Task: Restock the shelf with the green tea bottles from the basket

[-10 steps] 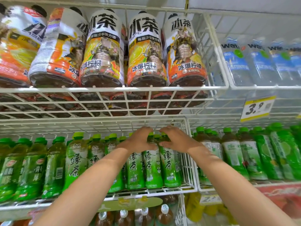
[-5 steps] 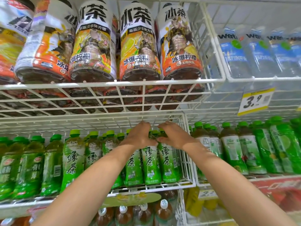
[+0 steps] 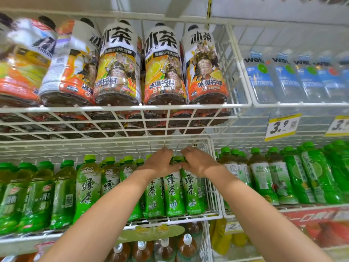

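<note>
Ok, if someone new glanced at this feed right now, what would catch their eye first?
The left hand and right hand meet mid-frame over the caps of the green-labelled plastic green tea bottles on the white wire shelf. Above them, large orange-and-white iced tea bottles fill the upper shelf.

Clearance around the front row of green tea bottles (image 3: 173,193). At 12 o'clock, a low gap separates the caps from the wire grid (image 3: 113,141) overhead; the left hand (image 3: 160,164) and right hand (image 3: 197,161), curled over the caps, fill its middle. At 3 o'clock, the wire divider (image 3: 212,195) walls the bay. At 9 o'clock, bottles stand packed. At 6 o'clock, a low front rail (image 3: 179,219) leaves the face open.
</note>
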A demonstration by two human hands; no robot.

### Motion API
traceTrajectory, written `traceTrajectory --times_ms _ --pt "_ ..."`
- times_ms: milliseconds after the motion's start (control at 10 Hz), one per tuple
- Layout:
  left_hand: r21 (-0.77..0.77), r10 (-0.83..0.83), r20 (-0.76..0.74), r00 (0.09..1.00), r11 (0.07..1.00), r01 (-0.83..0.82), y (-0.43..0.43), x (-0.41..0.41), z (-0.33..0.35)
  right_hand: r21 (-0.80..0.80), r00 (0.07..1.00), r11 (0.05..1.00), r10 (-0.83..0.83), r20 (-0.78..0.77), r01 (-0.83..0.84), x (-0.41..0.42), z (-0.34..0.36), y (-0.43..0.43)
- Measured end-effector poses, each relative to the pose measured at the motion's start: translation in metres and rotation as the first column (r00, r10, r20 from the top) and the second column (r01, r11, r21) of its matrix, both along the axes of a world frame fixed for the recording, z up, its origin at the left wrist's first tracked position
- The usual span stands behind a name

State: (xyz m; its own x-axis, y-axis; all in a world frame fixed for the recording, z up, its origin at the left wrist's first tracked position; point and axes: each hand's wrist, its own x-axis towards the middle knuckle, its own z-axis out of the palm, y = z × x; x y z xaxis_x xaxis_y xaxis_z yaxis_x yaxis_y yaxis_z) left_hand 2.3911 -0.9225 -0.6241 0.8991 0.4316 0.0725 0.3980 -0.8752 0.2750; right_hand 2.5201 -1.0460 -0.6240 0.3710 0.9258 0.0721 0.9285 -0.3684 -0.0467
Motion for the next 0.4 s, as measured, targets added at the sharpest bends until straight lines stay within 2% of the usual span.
traceTrajectory --times_ms 200,300,400 --pt "0.037 0.01 -0.073 0.997 0.999 -0.007 -0.019 -0.062 0.024 -0.048 0.997 0.997 -0.067 0.024 0.068 -0.044 0.023 -0.018" --pt "0.087 0.058 -0.13 0.99 0.995 -0.047 -0.031 -0.102 0.028 -0.063 0.997 0.996 -0.064 -0.031 0.062 -0.076 0.026 -0.038" --pt "0.216 0.063 -0.088 0.994 0.975 -0.043 -0.045 -0.138 0.026 -0.069 0.997 0.995 -0.07 0.037 0.072 -0.104 0.027 -0.058"
